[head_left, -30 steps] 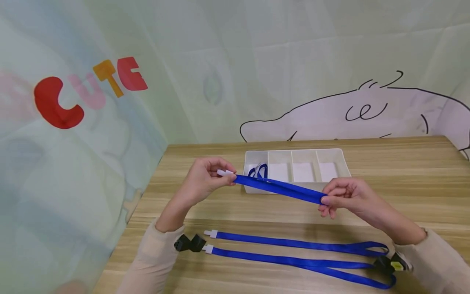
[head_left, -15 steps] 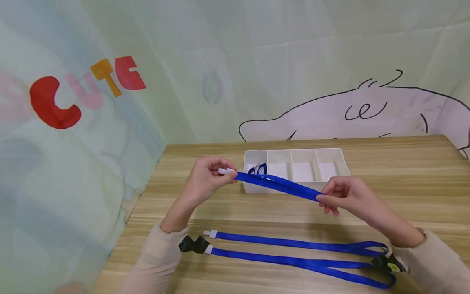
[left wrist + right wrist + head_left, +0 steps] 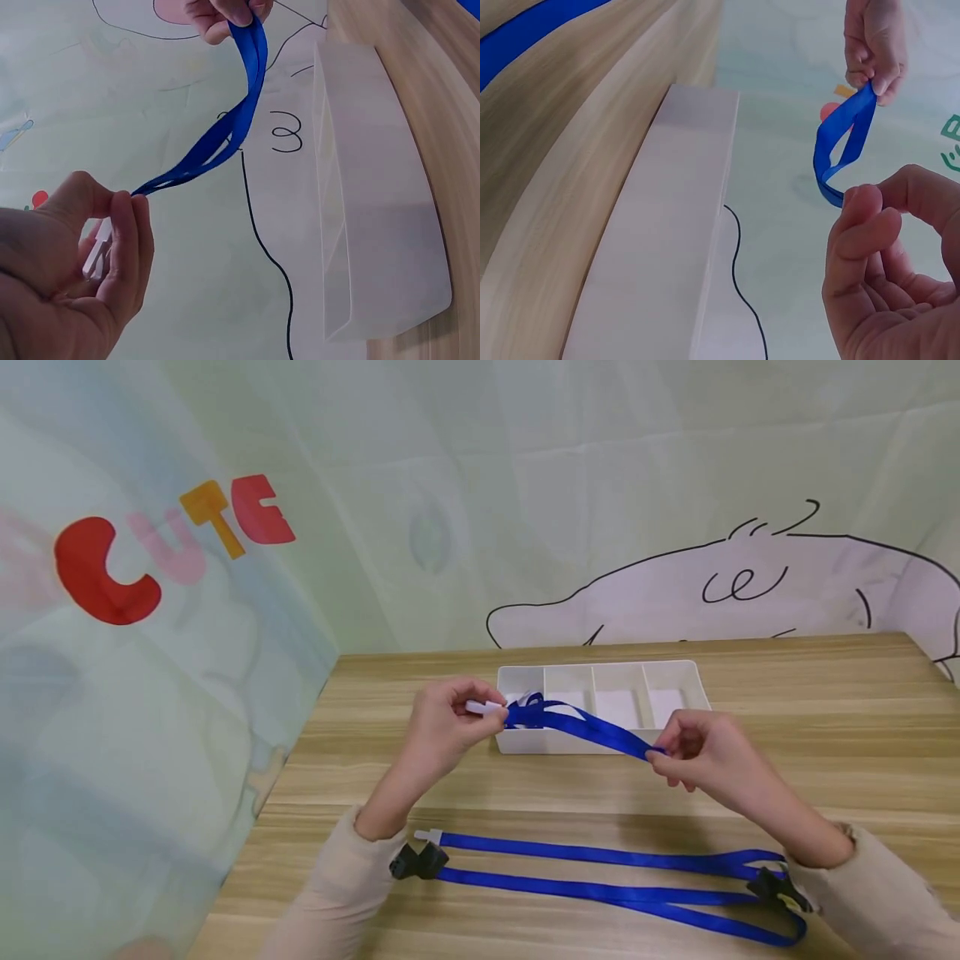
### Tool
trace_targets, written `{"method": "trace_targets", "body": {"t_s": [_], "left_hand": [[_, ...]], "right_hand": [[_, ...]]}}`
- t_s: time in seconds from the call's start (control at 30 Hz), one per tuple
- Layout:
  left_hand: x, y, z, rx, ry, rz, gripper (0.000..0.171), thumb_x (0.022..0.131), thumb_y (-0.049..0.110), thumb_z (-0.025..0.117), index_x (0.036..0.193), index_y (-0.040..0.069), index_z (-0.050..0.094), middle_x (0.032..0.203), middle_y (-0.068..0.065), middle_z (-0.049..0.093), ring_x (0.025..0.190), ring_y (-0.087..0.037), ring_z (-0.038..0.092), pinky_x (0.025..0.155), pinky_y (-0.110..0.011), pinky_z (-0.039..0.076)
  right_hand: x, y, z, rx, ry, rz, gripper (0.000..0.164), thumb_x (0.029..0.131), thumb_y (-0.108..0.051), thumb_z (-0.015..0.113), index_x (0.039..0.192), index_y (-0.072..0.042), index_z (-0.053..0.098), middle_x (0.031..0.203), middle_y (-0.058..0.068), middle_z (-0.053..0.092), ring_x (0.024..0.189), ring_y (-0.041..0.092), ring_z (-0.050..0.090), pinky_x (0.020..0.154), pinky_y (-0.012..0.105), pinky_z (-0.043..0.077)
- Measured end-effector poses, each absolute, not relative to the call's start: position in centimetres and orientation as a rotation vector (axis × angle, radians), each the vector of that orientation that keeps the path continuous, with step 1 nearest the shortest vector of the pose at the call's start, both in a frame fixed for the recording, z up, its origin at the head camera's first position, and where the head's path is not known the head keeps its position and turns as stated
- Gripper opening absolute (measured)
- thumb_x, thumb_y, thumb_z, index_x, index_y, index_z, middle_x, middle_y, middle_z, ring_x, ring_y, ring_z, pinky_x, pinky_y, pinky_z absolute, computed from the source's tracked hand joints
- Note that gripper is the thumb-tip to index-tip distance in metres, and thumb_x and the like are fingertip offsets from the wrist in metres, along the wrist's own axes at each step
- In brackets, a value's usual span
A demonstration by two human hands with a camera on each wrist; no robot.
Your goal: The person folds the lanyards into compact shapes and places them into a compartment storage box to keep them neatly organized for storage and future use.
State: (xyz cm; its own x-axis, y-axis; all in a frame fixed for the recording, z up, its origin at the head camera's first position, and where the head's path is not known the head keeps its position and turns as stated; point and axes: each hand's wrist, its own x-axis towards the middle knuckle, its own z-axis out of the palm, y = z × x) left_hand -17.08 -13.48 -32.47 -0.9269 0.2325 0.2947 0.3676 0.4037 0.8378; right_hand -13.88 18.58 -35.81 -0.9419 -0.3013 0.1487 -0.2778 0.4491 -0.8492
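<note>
A blue lanyard (image 3: 592, 731) hangs between both hands, raised in front of the white divided tray (image 3: 577, 742). My left hand (image 3: 457, 718) pinches its end beside the white plastic clip (image 3: 101, 244). At the other end, my right hand (image 3: 701, 752) pinches the folded strap between thumb and fingertips. The strap sags and its layers part in the middle, as the left wrist view shows. Behind it, another blue lanyard (image 3: 534, 700) lies coiled in the tray's leftmost compartment, partly hidden by the held one.
Two more blue lanyards lie stretched across the wooden table (image 3: 360, 777) nearer the body: an upper lanyard (image 3: 570, 852) and a lower lanyard (image 3: 555, 885). Both wrists partly cover their ends. A printed cloth backdrop (image 3: 420, 460) rises behind and left of the table.
My left hand has moved right, toward the right hand, which has shifted slightly up. The held lanyard has gone from nearly taut to slack, and its layers have spread apart.
</note>
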Motion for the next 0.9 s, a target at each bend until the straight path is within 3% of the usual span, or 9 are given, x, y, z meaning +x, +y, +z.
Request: {"method": "trace_targets", "body": {"t_s": [0.23,0.57,0.9], "left_hand": [[-16.2,-11.4,-32.2,-0.667,-2.465,-1.458,0.011,0.083,-0.004,0.076,0.090,0.004,0.071,0.087,-0.004,0.071,0.072,-0.017,0.069,0.064,-0.025,0.059],[-15.5,-9.1,-32.0,-0.811,-2.445,-1.378,0.012,0.084,-0.002,0.076,0.092,0.005,0.070,0.088,-0.003,0.070,0.072,-0.007,0.067,0.065,-0.021,0.058],[-15.2,-7.8,-32.3,-0.935,-2.390,-1.347,0.011,0.085,-0.005,0.074,0.093,0.002,0.069,0.090,-0.005,0.071,0.077,-0.010,0.069,0.068,-0.018,0.057]], "right_hand": [[-13.9,17.6,-35.2,-0.488,2.711,-1.533,0.016,0.080,-0.001,0.080,0.083,-0.003,0.064,0.067,0.004,0.060,0.052,0.015,0.054,0.043,0.026,0.046],[-13.9,16.1,-34.5,-0.505,2.697,-1.607,0.016,0.080,0.002,0.079,0.083,0.000,0.064,0.068,0.005,0.061,0.054,0.016,0.056,0.043,0.025,0.047],[-14.0,14.8,-34.0,-0.569,2.617,-1.721,0.012,0.083,0.002,0.077,0.086,0.001,0.065,0.070,0.007,0.064,0.054,0.017,0.057,0.046,0.027,0.050]]}}
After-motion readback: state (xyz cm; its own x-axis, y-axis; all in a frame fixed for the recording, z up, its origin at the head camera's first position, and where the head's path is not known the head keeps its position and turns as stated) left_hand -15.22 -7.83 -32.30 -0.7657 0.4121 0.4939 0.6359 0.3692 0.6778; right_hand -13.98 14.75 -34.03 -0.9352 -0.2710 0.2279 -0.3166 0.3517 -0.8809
